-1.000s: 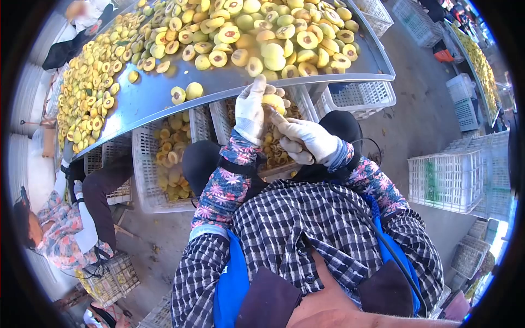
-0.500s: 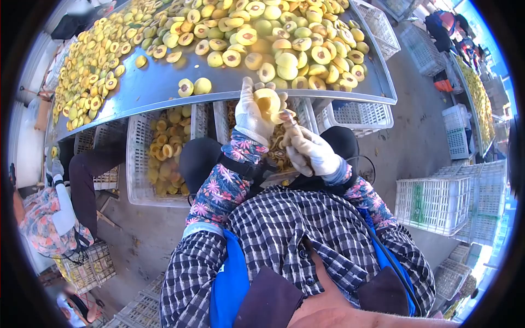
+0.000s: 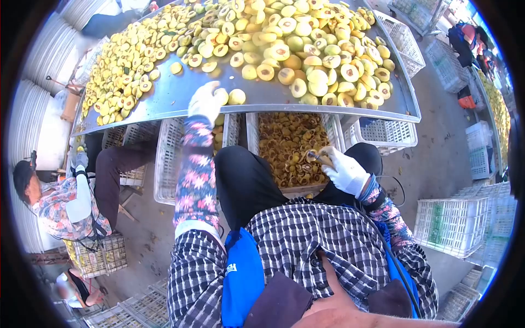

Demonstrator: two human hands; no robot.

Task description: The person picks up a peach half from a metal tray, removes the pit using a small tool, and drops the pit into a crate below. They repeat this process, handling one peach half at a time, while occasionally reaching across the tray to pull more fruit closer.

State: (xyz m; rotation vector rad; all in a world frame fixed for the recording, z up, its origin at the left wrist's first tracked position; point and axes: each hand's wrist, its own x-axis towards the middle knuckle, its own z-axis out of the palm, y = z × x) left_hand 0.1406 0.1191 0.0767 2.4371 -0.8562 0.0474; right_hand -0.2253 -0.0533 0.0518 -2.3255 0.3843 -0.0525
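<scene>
My gloved left hand reaches over the near edge of the metal table, at a halved fruit that its fingers partly hide. Another fruit lies just right of it. Over a crate of brown pits and scraps, my gloved right hand is closed on a small tool, whose tip points left. Many halved yellow fruits are heaped across the table.
A white crate stands under the table, left of my knees. At the far left sits a co-worker. More white crates stand on the floor at the right, and another fruit-covered table lies beyond.
My hands have moved apart. My left hand went left to the table edge and no longer holds the fruit half; my right hand drew back with the tool. The view has shifted slightly.
</scene>
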